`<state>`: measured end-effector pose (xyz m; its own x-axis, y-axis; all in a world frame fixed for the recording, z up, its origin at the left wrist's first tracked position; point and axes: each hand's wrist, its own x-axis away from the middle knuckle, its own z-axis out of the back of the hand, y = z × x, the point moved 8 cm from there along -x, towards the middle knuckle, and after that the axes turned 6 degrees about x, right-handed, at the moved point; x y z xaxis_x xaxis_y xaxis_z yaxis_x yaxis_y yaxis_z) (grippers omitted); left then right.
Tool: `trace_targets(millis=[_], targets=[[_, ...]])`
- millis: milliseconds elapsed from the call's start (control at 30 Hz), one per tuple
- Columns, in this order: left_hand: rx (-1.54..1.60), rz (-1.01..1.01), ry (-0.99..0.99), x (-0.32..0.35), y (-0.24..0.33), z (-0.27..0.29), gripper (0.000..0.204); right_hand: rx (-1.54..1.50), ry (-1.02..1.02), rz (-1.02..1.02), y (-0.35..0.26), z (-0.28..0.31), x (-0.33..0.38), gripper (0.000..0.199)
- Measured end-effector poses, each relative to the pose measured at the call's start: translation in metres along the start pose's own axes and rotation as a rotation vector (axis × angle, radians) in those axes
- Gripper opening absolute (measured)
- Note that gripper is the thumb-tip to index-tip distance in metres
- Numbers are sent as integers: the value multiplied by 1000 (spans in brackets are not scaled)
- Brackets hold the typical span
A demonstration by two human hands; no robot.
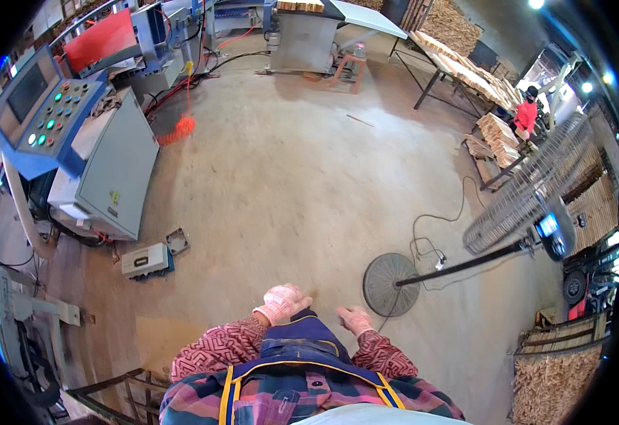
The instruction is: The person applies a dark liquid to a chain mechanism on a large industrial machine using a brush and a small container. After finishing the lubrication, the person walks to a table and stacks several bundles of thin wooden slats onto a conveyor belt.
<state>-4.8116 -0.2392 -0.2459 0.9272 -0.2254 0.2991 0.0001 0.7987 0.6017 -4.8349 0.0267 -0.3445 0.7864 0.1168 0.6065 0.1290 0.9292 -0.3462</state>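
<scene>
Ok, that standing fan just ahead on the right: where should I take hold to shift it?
Probably the bare pole, partway between the round base and the fan head, coming from the near side where the floor is open. The wire cage gives no firm hold. Mind the cable looped on the floor behind the base. Both the left hand and right hand are empty.

Gloved hands (282,302) near apron (302,343)
</scene>
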Motion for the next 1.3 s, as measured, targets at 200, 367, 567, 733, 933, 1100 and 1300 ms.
trace_targets(millis=[200,367,567,733,933,1100,1300], targets=[[174,371,120,-120,-221,3,46,131,45,267,27,58,-183,35],[-442,502,-99,-103,-323,24,25,501,13,339,-50,142,-350,25],[22,832,-147,-209,-346,60,31,-10,105,268,-189,323,-488,30],[-56,594,-420,-412,-362,115,36,-348,-25,-59,-203,385,-599,31],[-349,29,-331,-777,-311,316,33,98,89,-96,-103,450,-669,18],[-370,-75,-249,-1005,-207,437,35,208,141,-100,-75,506,-669,20],[283,310,-195,-1177,-110,459,36,-17,-209,-297,-19,528,-768,28]])
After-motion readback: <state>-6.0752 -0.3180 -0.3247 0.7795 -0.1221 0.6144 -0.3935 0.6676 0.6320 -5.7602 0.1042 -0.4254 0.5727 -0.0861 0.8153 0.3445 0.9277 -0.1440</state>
